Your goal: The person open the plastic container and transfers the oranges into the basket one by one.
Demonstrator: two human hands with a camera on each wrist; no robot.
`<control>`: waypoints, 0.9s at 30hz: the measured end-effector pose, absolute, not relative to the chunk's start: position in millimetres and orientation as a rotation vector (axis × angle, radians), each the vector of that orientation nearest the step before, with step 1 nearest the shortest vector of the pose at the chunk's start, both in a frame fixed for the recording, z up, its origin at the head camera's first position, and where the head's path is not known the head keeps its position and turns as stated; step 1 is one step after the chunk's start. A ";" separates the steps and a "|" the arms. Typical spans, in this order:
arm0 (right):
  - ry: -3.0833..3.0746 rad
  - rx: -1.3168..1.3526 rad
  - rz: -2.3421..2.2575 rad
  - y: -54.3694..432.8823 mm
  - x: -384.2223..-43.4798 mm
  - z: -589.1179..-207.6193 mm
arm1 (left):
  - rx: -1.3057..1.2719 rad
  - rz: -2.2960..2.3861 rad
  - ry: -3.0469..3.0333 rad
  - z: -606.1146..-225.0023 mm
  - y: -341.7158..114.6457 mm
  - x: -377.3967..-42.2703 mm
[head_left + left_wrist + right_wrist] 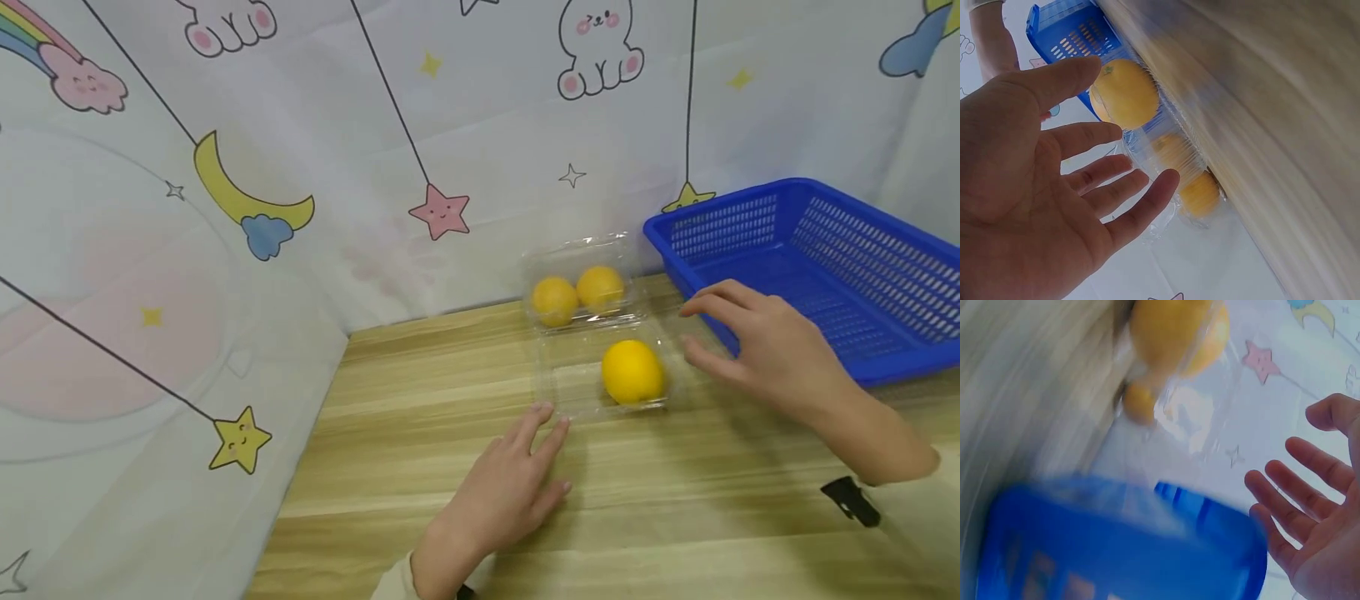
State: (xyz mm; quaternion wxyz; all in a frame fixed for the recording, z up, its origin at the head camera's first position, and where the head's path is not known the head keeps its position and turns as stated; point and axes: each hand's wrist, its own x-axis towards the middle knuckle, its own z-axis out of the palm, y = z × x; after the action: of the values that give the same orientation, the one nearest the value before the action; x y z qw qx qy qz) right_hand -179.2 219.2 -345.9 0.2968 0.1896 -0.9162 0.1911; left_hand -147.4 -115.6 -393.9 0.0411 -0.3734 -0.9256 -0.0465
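A clear plastic clamshell box point(573, 387) lies opened out on the table. Two oranges point(555, 302) sit side by side in its far half, and one orange point(633, 372) is in the right part of the near half. My left hand point(504, 485) is at the box's near left corner, fingers spread and nothing in them; the left wrist view shows its bare palm point(1041, 187). Over the near left edge of the blue basket, my right hand point(772, 350) hovers to the right of the box. Its fingers point(1291, 515) are loosely bent and hold nothing.
A blue plastic basket point(892, 367) with slotted walls stands at the right, close beside the box. Behind the wooden table point(420, 400) hangs a white cloth point(487, 100) printed with stars and animals; it also covers the left side.
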 end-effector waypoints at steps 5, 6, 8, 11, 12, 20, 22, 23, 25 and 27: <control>-2.548 0.545 0.579 196.1 -183.9 -350.1 | -1.145 -0.147 -2.841 -394.0 -115.3 -147.3; -2.594 0.535 0.594 191.9 -184.7 -350.6 | -1.145 -0.145 -2.844 -393.7 -115.2 -147.2; -2.674 0.517 0.609 183.5 -187.7 -352.4 | -1.140 -0.143 -2.853 -393.1 -115.3 -146.9; -2.777 0.487 0.584 171.0 -192.8 -357.6 | -1.133 -0.136 -2.858 -392.8 -116.1 -146.1; -2.799 0.480 0.574 167.5 -194.8 -360.1 | -1.131 -0.134 -2.858 -392.9 -116.4 -145.8; -2.819 0.402 0.538 151.7 -201.1 -371.1 | -1.144 -0.132 -2.826 -394.2 -113.8 -146.4; -2.815 0.395 0.540 149.1 -202.0 -371.9 | -1.144 -0.134 -2.827 -394.1 -113.6 -146.7; -2.812 0.395 0.540 147.9 -202.8 -372.2 | -1.145 -0.137 -2.830 -394.0 -113.6 -146.9; -2.808 0.399 0.540 145.4 -204.2 -371.9 | -1.142 -0.140 -2.835 -394.0 -114.1 -147.0; -2.810 0.411 0.536 142.6 -205.5 -371.0 | -1.138 -0.144 -2.842 -394.0 -115.1 -147.2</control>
State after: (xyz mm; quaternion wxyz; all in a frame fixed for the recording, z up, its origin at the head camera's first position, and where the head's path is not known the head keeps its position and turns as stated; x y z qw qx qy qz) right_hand -205.5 142.6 -371.0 0.1257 0.1410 -0.9646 0.1840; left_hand -147.2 -115.1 -394.0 0.0385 -0.3712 -0.9266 -0.0469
